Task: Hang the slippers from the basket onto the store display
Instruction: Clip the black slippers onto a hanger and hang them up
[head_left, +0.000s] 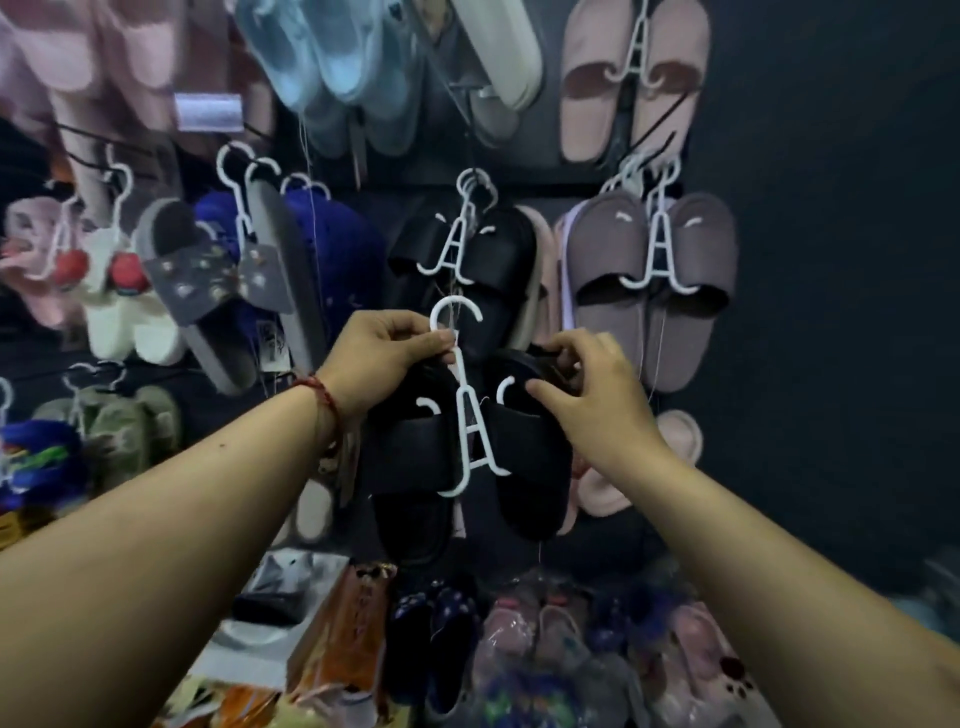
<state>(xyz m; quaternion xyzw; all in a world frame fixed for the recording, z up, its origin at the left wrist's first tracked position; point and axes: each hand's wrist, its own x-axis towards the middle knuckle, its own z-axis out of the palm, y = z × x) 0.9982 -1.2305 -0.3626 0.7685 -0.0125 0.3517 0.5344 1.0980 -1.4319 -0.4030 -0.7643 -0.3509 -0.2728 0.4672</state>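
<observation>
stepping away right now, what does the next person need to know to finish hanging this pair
Left hand pinches the white hanger just under its hook.
Right hand grips the top of the right black slipper.
The pair sits on that hanger, held up in front of the black pair already hanging on the display.
Done: pair on hanger. Left: catch the hook on the display; it looks free for now.

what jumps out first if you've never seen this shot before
The pair of black slippers on a white hanger, held up dead centre: the left hand pinches the hanger's neck, the right hand grips one slipper's top. Behind them, a dark wall hung with slippers, including a mauve pair at upper right.
</observation>
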